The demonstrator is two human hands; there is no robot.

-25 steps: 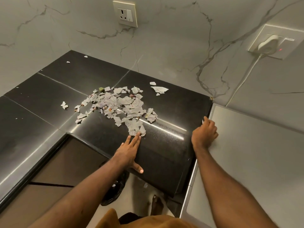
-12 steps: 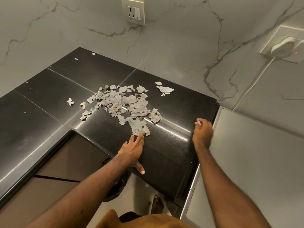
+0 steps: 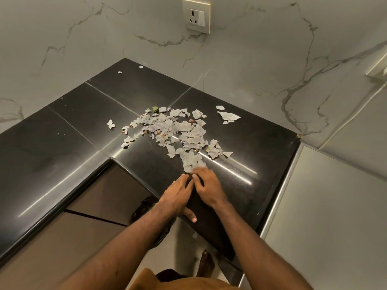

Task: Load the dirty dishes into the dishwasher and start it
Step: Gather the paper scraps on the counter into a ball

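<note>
No dishes are in view. A pile of torn paper scraps [image 3: 178, 130] lies on the black stone countertop [image 3: 83, 126]. My left hand [image 3: 178, 195] rests flat on the counter at the near end of the pile, fingers straight and thumb hanging over the front edge. Beside it, my right hand [image 3: 207, 187] touches it with fingers spread, fingertips at the nearest scraps. Neither hand holds anything. A flat white appliance top [image 3: 324, 206] adjoins the counter on the right; what appliance it is cannot be told.
Marble walls close the corner behind the counter, with a wall socket [image 3: 196, 15] high up. A few stray scraps [image 3: 228, 116] lie apart from the pile. Below the counter edge are brown cabinet fronts [image 3: 100, 197], a dark bag [image 3: 144, 208] and my foot [image 3: 206, 262].
My right hand left the edge of the white appliance and moved left, down onto the counter beside my left hand. The left hand stayed at the near end of the scraps. The view tilted down.
</note>
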